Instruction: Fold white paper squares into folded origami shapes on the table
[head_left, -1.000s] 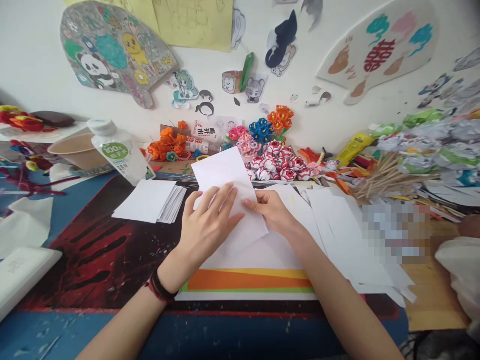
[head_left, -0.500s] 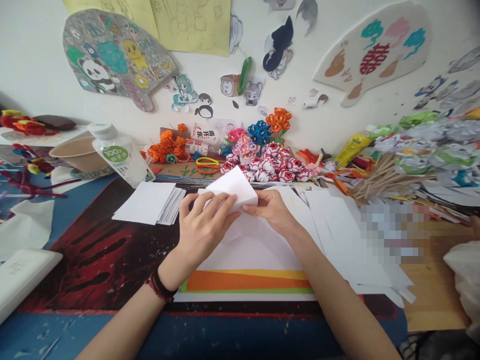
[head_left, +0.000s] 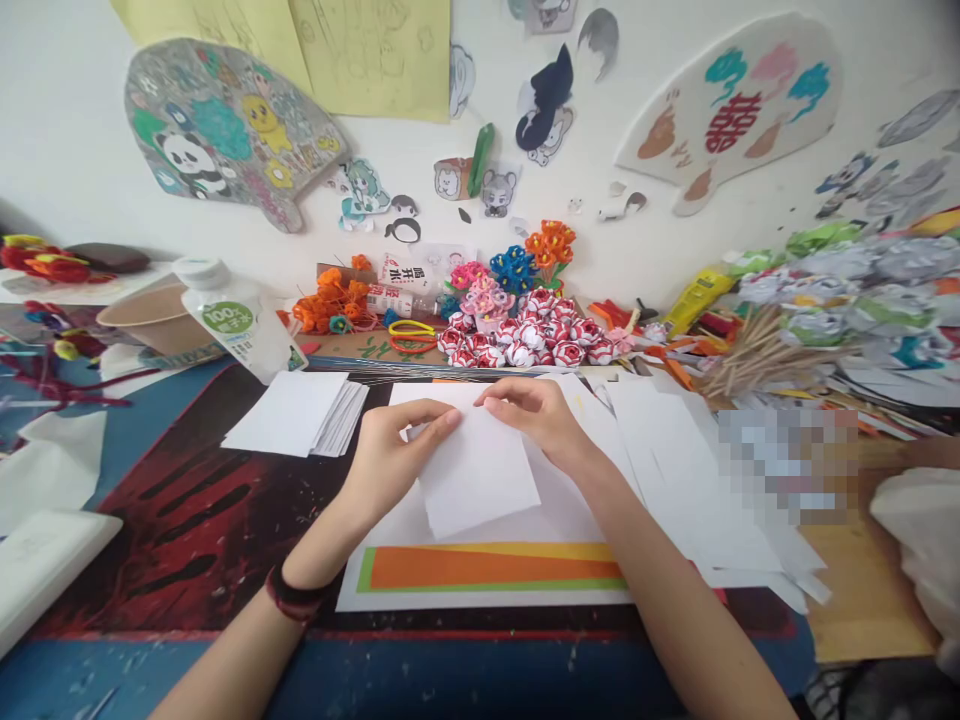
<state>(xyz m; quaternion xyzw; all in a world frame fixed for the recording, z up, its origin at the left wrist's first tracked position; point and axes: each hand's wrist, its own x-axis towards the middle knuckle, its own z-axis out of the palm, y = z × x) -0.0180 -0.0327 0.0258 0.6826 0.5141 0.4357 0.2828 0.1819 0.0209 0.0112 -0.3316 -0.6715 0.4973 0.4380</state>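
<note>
My left hand [head_left: 409, 440] pinches the upper left part of a small white paper square [head_left: 480, 480], thumb on top and fingers behind it. At the paper's upper right edge my right hand [head_left: 529, 415] is closed, its thumb and forefinger pinching the edge. The square hangs tilted toward me over a large white sheet [head_left: 382, 550]. Orange, yellow and green paper strips [head_left: 487, 567] lie along that sheet's near side. Left of my left hand rests a stack of white paper squares [head_left: 289, 415].
A white bottle [head_left: 240, 325] and a brown bowl [head_left: 154, 310] stand at the back left. Red-white paper flowers [head_left: 540, 330] line the wall. Wooden sticks [head_left: 765, 350] lie at the right, beyond loose white sheets [head_left: 690, 480]. A white box [head_left: 52, 570] is at the far left.
The small paper has swung down toward me and now shows its broad face. My left hand has turned from lying over it to pinching its upper left. The view has shifted slightly.
</note>
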